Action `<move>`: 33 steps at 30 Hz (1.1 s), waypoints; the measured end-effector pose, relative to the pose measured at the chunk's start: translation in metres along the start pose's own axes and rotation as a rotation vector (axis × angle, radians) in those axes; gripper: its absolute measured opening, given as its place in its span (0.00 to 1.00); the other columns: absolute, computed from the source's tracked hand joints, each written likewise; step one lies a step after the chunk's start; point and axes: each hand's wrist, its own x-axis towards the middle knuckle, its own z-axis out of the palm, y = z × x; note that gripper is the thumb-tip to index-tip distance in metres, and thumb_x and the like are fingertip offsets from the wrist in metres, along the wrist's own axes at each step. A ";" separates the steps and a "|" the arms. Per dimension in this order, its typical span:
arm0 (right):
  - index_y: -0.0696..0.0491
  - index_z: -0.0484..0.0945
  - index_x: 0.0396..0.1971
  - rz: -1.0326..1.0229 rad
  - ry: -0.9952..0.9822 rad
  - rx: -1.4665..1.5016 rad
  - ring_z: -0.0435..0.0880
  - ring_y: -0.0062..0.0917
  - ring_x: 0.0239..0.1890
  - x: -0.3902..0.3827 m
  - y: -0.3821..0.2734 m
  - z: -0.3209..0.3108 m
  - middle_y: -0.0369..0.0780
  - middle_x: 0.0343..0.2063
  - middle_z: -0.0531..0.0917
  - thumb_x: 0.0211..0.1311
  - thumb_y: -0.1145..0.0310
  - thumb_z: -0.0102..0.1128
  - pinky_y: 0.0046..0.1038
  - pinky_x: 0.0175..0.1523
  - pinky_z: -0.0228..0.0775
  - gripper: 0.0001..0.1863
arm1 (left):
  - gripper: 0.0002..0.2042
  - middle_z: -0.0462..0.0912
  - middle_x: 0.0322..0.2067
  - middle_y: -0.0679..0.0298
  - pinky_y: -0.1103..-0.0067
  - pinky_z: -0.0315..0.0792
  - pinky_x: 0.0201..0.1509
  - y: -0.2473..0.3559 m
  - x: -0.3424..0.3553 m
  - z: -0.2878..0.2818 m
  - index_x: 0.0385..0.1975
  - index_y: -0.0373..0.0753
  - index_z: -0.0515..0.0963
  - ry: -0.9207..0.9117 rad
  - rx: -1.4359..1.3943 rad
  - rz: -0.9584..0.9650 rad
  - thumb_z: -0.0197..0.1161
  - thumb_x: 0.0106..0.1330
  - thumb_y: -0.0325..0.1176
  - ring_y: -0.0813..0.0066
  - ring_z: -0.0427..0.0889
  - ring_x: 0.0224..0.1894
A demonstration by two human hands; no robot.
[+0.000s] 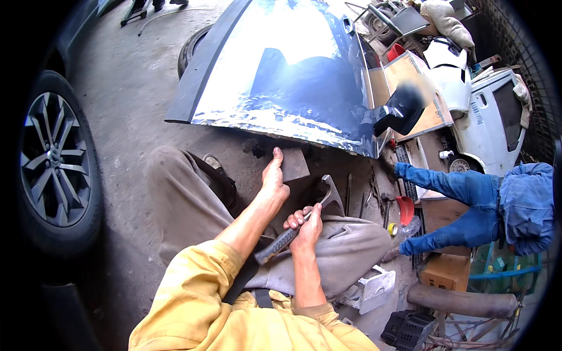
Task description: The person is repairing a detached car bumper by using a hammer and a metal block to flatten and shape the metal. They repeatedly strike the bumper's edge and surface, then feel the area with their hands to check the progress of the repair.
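My left hand (273, 178) grips a dark metal block (295, 165) just below the near edge of a large dark blue car panel (293, 93). That edge is crumpled and scraped. A black mirror-like part (392, 117) sits at the panel's right end. My right hand (304, 231) is closed round a hammer (278, 244), its handle slanting down to the lower left and its metal head up to the right, below and right of the block. Both hands are over my bent legs in grey trousers.
A car wheel (58, 158) stands at the left. A co-worker in blue (480, 205) is close on my right, near a cardboard box (442, 272) and a metal cylinder (462, 301). Behind are a plywood crate (410, 73), white car parts (492, 123) and scattered tools (386, 207).
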 end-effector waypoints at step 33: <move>0.58 0.69 0.30 -0.923 -0.081 -1.282 0.71 0.24 0.14 0.028 -0.071 0.048 0.38 0.13 0.71 0.69 0.64 0.44 0.26 0.20 0.60 0.13 | 0.23 0.71 0.53 0.69 0.65 0.51 0.65 -0.009 -0.009 0.049 0.53 0.46 0.68 -0.345 -0.556 -0.186 0.39 0.68 0.54 0.72 0.65 0.58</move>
